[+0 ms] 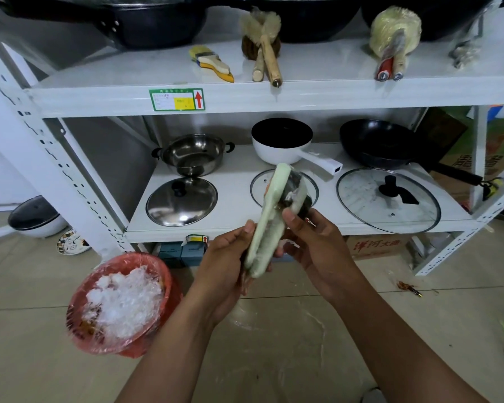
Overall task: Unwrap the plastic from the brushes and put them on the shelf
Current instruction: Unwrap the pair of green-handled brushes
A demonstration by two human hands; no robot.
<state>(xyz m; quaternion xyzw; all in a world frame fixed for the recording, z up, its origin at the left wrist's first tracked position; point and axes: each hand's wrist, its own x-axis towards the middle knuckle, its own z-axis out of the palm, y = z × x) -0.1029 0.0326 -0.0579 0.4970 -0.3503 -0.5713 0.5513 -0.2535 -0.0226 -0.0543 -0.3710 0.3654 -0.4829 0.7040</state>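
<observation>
Held in front of the lower shelf [236,210], just below the middle of the view, is a pale green brush [269,219], tilted with its head toward 1 o'clock. Clear plastic wrap [296,196] covers its dark bristles. The left hand [227,263] is curled round the brush's lower end, and the right hand [312,242] pinches its middle, thumb on the near side and fingers behind. Both hands are clamped on it, close together.

The brush head hides most of a small glass lid [258,187] lying on the lower shelf. At 9 o'clock from that lid lie a steel lid [182,201] and, behind it, a steel pot [192,154]. At 12 o'clock stands a white saucepan [282,144]. At 3 o'clock there is a large glass lid [387,199], with a black wok [381,144] beyond it.

On the upper shelf [128,80], toward 12 o'clock in the view, lie a yellow flat brush [213,64] and two wooden-handled brushes [264,45], one crossed over the other. Farther toward 1 o'clock lies a bundle of pale brushes [394,36] (glossy, apparently film-covered). Dark woks sit along the back.

On the floor [274,344] at 8 o'clock stands a red-lined bin [160,274] heaped with crumpled plastic [125,298].
</observation>
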